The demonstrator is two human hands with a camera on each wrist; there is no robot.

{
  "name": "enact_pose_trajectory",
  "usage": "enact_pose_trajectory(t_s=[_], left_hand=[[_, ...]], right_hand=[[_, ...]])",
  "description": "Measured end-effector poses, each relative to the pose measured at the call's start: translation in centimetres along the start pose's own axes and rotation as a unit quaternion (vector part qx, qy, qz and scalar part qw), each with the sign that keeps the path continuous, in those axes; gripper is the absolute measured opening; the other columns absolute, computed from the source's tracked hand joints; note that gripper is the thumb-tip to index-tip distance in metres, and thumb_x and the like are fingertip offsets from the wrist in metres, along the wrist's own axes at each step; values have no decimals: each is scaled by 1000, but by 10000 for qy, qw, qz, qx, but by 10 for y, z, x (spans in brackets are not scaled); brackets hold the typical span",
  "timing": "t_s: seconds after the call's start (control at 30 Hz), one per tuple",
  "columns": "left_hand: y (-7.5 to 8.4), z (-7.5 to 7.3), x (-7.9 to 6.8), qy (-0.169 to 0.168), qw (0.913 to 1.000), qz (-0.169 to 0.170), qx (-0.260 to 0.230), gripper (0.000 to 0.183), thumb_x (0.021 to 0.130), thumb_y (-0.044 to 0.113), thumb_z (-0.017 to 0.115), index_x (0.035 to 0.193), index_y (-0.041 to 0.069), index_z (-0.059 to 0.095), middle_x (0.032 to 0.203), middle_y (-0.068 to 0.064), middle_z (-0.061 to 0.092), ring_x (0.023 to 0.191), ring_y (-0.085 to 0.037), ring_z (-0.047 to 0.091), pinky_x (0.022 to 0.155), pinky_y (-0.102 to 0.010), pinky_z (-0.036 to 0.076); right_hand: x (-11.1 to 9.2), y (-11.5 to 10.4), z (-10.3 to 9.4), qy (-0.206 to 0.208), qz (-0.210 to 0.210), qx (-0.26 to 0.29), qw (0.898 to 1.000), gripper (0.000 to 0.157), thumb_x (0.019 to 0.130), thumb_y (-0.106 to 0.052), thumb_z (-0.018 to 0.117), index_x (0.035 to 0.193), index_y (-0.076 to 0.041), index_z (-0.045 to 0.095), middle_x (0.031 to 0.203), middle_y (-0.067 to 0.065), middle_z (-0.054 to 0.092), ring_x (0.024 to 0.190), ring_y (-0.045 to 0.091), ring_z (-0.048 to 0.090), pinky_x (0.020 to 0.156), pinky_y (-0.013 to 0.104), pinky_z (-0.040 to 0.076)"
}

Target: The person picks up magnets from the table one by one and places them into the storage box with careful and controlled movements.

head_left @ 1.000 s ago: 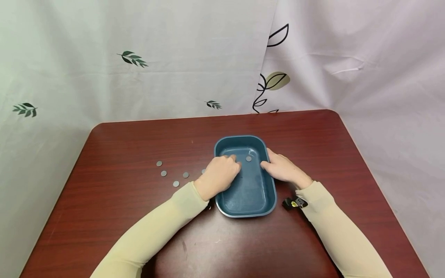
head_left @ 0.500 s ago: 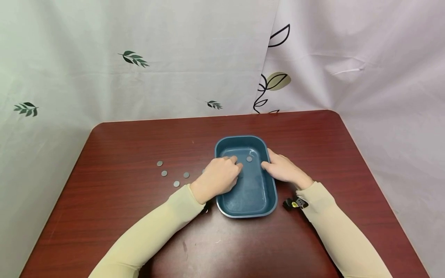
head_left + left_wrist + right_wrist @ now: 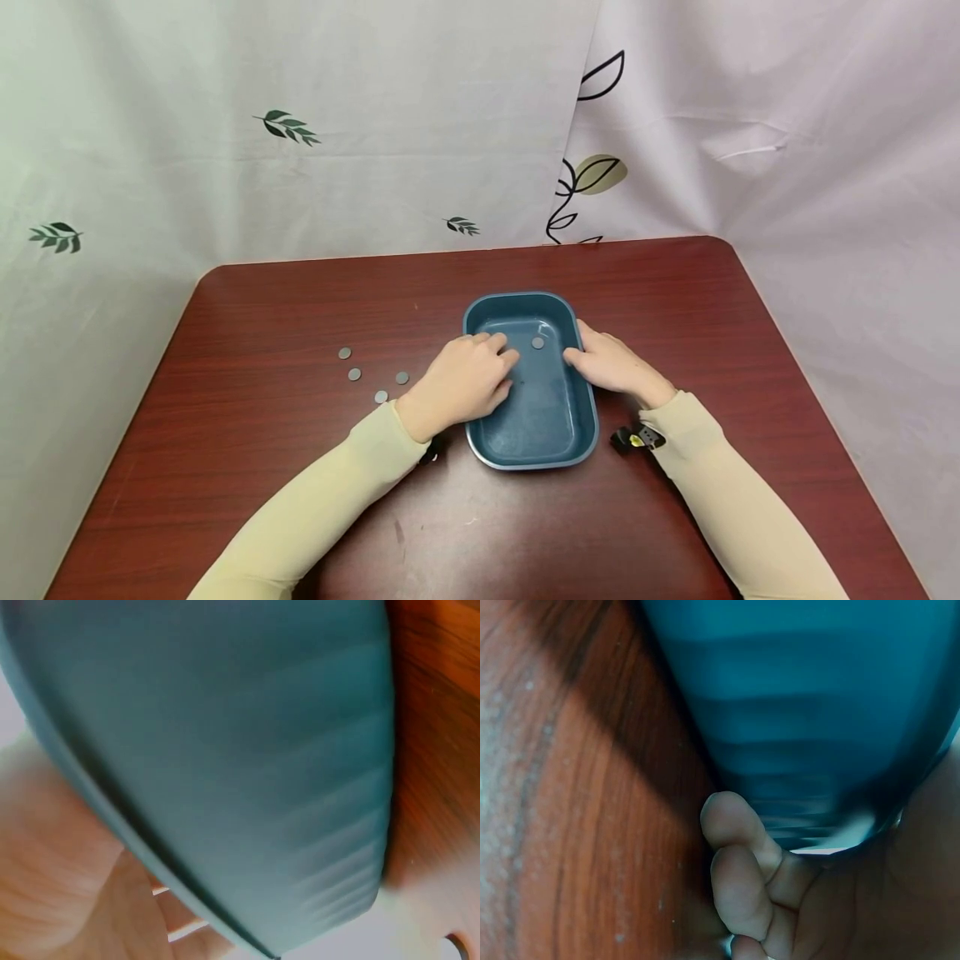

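A blue rectangular bin [image 3: 528, 425] stands on the table, and one small grey coin [image 3: 537, 343] lies inside it near the far end. My left hand [image 3: 457, 379] reaches over the bin's left rim, fingers bent loosely down inside and thumb apart from them. Nothing shows between those fingers, though their tips are partly hidden. On the other side my right hand [image 3: 611, 362] grips the bin's right wall, thumb over the rim. Its fingers [image 3: 739, 889] press low against the ribbed outer wall in the right wrist view. The left wrist view is mostly the bin's outer side [image 3: 225, 765].
Several more coins [image 3: 355, 375] lie scattered on the dark red table [image 3: 285, 308] left of the bin. A white curtain [image 3: 390, 167] with leaf prints hangs behind the table. A dark wrist strap [image 3: 637, 438] shows under the right sleeve.
My left hand has shifted slightly left, and its fingers and thumb have spread from a tighter curl. It now covers the coin nearest the bin. The right hand and bin have stayed put.
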State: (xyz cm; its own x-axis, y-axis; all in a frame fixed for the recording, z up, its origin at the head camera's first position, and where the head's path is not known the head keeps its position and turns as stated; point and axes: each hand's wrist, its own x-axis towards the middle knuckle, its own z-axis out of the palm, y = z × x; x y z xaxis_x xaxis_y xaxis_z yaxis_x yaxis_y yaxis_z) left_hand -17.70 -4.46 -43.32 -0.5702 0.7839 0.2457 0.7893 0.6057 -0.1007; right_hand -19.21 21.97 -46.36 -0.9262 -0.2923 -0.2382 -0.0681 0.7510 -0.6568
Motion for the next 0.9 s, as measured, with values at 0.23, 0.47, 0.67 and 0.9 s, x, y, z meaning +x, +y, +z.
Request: enact_pose_trajectory(t_s=[0.23,0.47,0.67,0.9], left_hand=[[-5,-6,-9,169,9999,-29,-21,18,89,29,76,94,13,70,95,-3,64,80,-20,58,71,-32,49],[-17,-14,-21,273,9995,-132,-81,18,90,27,76,98,12,71,104,-4,64,89,-22,58,74,-33,49],[-30,-21,-32,438,9982,-361,-203,25,88,26,77,107,12,71,107,-5,63,91,-23,59,77,-36,53],[-44,-21,-45,477,9958,-691,-363,31,88,25,74,115,11,69,104,-4,61,87,-23,59,75,-37,55]], right_hand=[[0,-1,1,2,43,-67,10000,64,100,-27,47,159,-8,31,127,14,68,101,22,67,93,43,48],[-1,-2,1,-28,51,-34,10000,65,100,-27,47,160,-8,30,129,14,67,100,22,68,94,44,50],[-1,-3,1,-26,58,-16,10000,65,100,-27,47,160,-8,29,128,14,68,99,21,69,94,44,50],[-2,-2,0,-9,28,-19,10000,65,100,-27,47,160,-8,29,127,14,68,97,20,69,93,44,50]])
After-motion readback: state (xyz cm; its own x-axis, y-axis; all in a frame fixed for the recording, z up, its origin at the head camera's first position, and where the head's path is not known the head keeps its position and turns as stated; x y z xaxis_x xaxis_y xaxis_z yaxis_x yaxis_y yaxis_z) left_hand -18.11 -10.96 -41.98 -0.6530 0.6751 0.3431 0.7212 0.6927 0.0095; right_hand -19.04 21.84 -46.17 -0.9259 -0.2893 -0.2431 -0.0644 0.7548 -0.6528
